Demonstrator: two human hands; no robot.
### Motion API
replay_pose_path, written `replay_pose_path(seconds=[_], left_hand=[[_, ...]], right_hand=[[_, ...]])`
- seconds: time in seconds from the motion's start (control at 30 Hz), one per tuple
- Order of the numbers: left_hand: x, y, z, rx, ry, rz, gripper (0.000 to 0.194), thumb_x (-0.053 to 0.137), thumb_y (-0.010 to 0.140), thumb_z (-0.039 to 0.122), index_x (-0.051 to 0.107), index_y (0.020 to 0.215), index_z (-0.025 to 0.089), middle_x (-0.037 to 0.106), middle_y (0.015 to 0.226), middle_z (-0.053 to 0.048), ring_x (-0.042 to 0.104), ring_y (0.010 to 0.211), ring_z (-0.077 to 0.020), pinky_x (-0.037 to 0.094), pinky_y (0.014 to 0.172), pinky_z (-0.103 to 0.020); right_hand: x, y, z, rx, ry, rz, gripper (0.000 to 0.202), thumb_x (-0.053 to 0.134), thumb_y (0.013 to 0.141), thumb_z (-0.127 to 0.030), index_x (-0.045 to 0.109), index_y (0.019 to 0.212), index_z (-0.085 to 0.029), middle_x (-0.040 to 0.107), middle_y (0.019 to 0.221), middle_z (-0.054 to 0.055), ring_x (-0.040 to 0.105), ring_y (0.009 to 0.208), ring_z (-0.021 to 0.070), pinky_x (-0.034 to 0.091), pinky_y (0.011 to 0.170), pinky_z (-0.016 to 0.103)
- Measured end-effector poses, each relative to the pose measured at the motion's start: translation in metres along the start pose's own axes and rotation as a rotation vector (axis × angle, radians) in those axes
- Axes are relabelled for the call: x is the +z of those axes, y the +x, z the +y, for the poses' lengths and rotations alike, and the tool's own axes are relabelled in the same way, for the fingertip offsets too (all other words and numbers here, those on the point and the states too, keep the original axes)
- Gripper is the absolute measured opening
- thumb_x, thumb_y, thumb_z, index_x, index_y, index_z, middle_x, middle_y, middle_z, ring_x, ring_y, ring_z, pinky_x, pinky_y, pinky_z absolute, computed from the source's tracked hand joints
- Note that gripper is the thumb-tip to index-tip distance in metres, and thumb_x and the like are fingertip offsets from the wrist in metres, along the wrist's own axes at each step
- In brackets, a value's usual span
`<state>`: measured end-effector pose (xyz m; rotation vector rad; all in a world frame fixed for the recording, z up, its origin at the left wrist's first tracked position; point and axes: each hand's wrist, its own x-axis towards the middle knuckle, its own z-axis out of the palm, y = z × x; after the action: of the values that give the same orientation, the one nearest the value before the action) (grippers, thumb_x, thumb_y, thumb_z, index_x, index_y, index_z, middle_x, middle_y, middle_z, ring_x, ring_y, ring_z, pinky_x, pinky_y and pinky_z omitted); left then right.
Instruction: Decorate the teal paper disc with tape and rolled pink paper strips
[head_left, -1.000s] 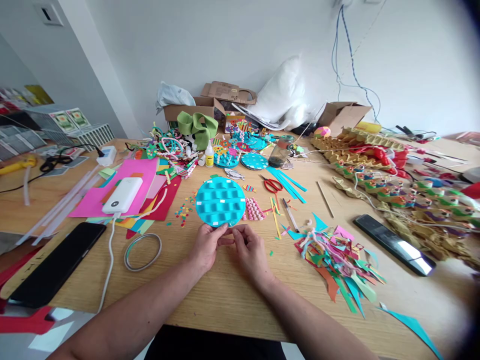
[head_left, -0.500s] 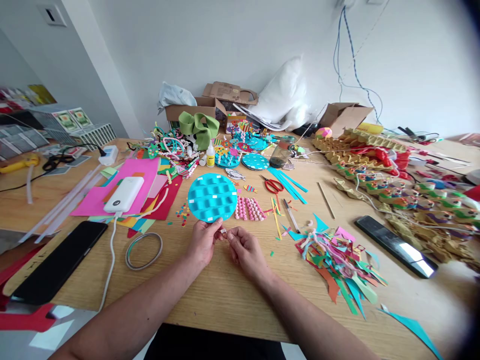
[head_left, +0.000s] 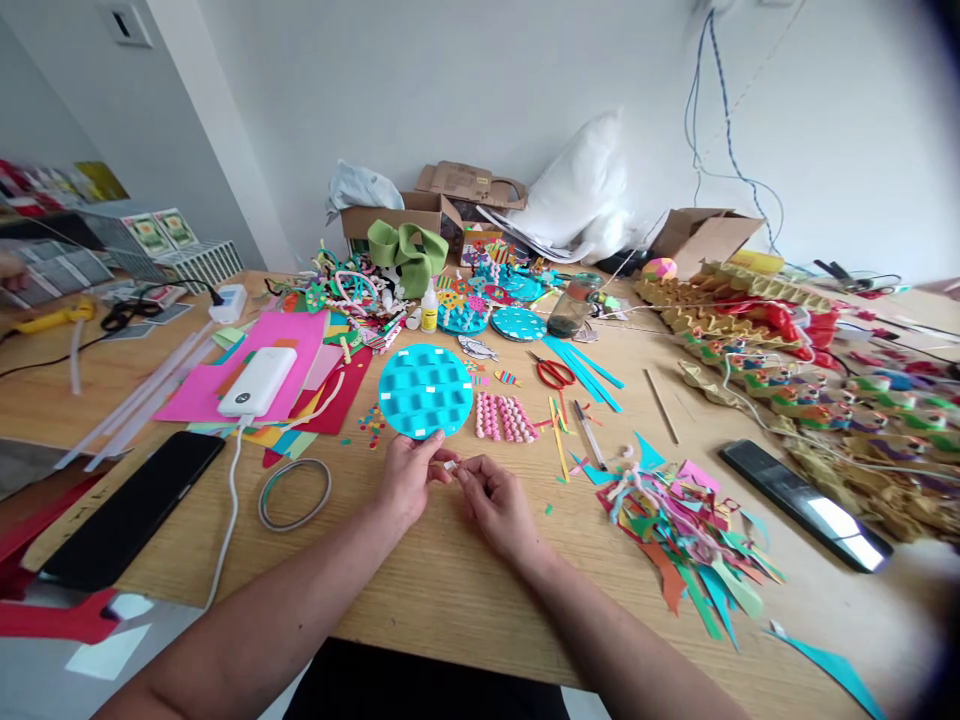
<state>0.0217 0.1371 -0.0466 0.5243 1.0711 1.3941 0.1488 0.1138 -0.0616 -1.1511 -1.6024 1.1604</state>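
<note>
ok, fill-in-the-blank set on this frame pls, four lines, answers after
The hand gripping the round blue disc is the person's ____ one.
A small ____ piece shows between that hand and the right hand.
The scissors have ____ handles.
The white power bank lies over a large ____ sheet.

Missing words: left; white; red; pink.

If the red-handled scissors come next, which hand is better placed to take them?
Probably the right hand: it is nearer the scissors, while the left hand holds the blue disc. I cannot tell whether the right fingers grip the small white piece.
</note>
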Motion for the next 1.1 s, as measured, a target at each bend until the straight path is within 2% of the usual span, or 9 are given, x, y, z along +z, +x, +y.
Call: replay_pose_path(seconds=[0.1, 0.3, 0.47, 0.57, 0.63, 0.8, 0.93, 1.1], left_hand=[[-0.001, 0.001, 0.001, -0.004, 0.009, -0.007, 0.032, 0.078, 0.058, 0.023, 0.061, 0.084, 0.013, 0.069, 0.076, -0.004, 0.066, 0.054, -0.0149, 0.044, 0.035, -0.017], [-0.002, 0.003, 0.001, 0.016, -0.023, -0.034, 0.028, 0.079, 0.059, 0.02, 0.062, 0.079, 0.012, 0.068, 0.064, -0.002, 0.067, 0.053, -0.0148, 0.053, 0.048, -0.021], [-0.003, 0.005, 0.002, 0.048, -0.04, -0.023, 0.028, 0.079, 0.058, 0.021, 0.063, 0.08, 0.012, 0.069, 0.068, -0.002, 0.068, 0.057, -0.0159, 0.056, 0.056, -0.026], [-0.004, 0.006, 0.003, 0.054, -0.055, -0.006, 0.028, 0.079, 0.059, 0.021, 0.063, 0.079, 0.012, 0.069, 0.069, -0.002, 0.068, 0.059, -0.0159, 0.056, 0.058, -0.026], [-0.003, 0.006, 0.003, 0.048, -0.07, -0.012, 0.029, 0.079, 0.058, 0.021, 0.064, 0.081, 0.012, 0.07, 0.072, -0.003, 0.068, 0.06, -0.0158, 0.056, 0.059, -0.026], [-0.001, 0.002, 0.0, 0.003, -0.077, -0.087, 0.029, 0.079, 0.06, 0.02, 0.064, 0.084, 0.012, 0.072, 0.073, -0.004, 0.069, 0.063, -0.0174, 0.057, 0.062, -0.028], [-0.001, 0.001, 0.0, -0.046, -0.071, -0.12, 0.026, 0.077, 0.063, 0.019, 0.064, 0.084, 0.011, 0.073, 0.08, -0.007, 0.071, 0.068, -0.0198, 0.058, 0.064, -0.029], [0.0, 0.001, 0.001, -0.113, -0.074, -0.117, 0.022, 0.075, 0.065, 0.014, 0.064, 0.085, 0.012, 0.073, 0.087, -0.008, 0.071, 0.071, -0.0205, 0.056, 0.057, -0.025]], right_hand=[[-0.001, 0.0, 0.001, -0.031, -0.038, 0.011, 0.027, 0.049, 0.088, -0.04, 0.059, 0.078, -0.016, 0.056, 0.061, -0.001, 0.046, 0.051, 0.0103, 0.035, 0.047, 0.022], [-0.004, 0.002, 0.003, -0.07, -0.106, 0.038, 0.024, 0.048, 0.089, -0.036, 0.061, 0.082, -0.016, 0.06, 0.066, 0.001, 0.052, 0.058, 0.012, 0.039, 0.053, 0.023], [-0.01, 0.003, 0.004, -0.053, -0.156, 0.082, 0.025, 0.048, 0.089, -0.035, 0.061, 0.082, -0.015, 0.053, 0.057, -0.002, 0.046, 0.051, 0.011, 0.036, 0.049, 0.023], [-0.014, 0.002, 0.004, -0.042, -0.125, 0.153, 0.026, 0.045, 0.091, -0.033, 0.057, 0.104, -0.015, 0.046, 0.052, -0.006, 0.043, 0.046, 0.0103, 0.035, 0.047, 0.022], [-0.016, 0.001, 0.004, -0.057, -0.101, 0.186, 0.03, 0.04, 0.093, -0.031, 0.051, 0.117, -0.017, 0.047, 0.054, -0.007, 0.045, 0.047, 0.0103, 0.038, 0.05, 0.022], [-0.019, 0.001, 0.003, -0.195, -0.236, 0.184, 0.022, 0.039, 0.093, -0.025, 0.059, 0.101, -0.018, 0.06, 0.073, 0.002, 0.058, 0.067, 0.0134, 0.046, 0.064, 0.026], [-0.019, 0.003, 0.0, -0.366, -0.348, 0.177, 0.019, 0.045, 0.091, -0.021, 0.061, 0.101, -0.02, 0.063, 0.089, 0.007, 0.06, 0.081, 0.0171, 0.048, 0.073, 0.029], [-0.022, 0.004, -0.001, -0.464, -0.481, 0.131, 0.019, 0.045, 0.092, -0.018, 0.062, 0.099, -0.021, 0.062, 0.087, 0.006, 0.058, 0.081, 0.0178, 0.047, 0.072, 0.03]])
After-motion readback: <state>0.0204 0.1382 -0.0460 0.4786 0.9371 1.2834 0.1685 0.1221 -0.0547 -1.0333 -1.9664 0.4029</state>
